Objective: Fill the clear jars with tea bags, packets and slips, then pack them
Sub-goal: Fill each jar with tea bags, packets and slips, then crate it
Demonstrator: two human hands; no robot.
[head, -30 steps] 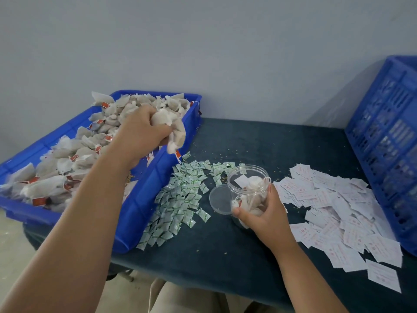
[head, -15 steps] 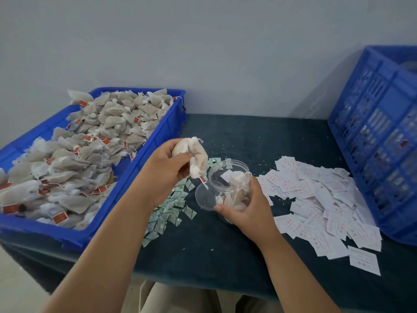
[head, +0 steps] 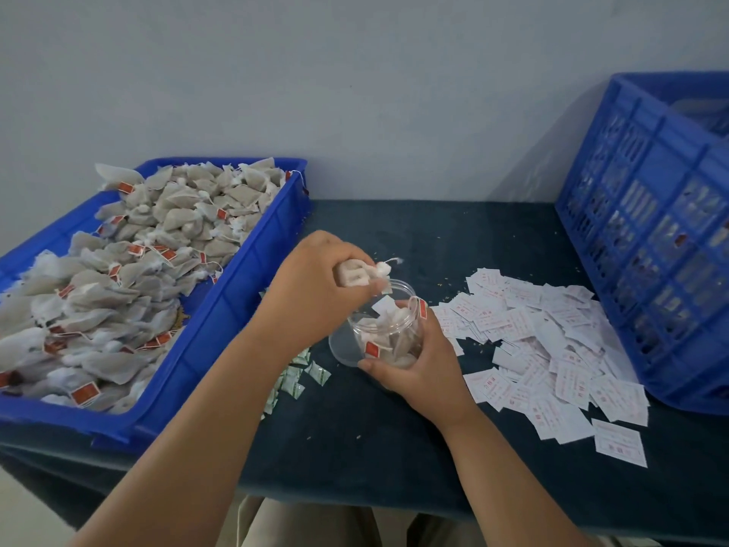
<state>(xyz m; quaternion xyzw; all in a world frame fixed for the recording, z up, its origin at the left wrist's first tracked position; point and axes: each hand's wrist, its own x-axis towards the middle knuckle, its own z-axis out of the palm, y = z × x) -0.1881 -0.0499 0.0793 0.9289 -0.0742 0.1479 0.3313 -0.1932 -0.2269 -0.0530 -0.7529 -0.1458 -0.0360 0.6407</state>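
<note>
My left hand (head: 315, 286) is gripping a bunch of white mesh tea bags (head: 357, 275) just above the mouth of the small clear plastic jar (head: 388, 333). My right hand (head: 418, 361) is clasping this jar from its 5 o'clock side, and white paper slips (head: 544, 349) are lying at its 3 o'clock on the dark blue surface (head: 394, 448).

Left hand (head: 315, 286) grips tea bags (head: 357, 275) above jar (head: 388, 333) held by right hand (head: 422, 365)
</note>
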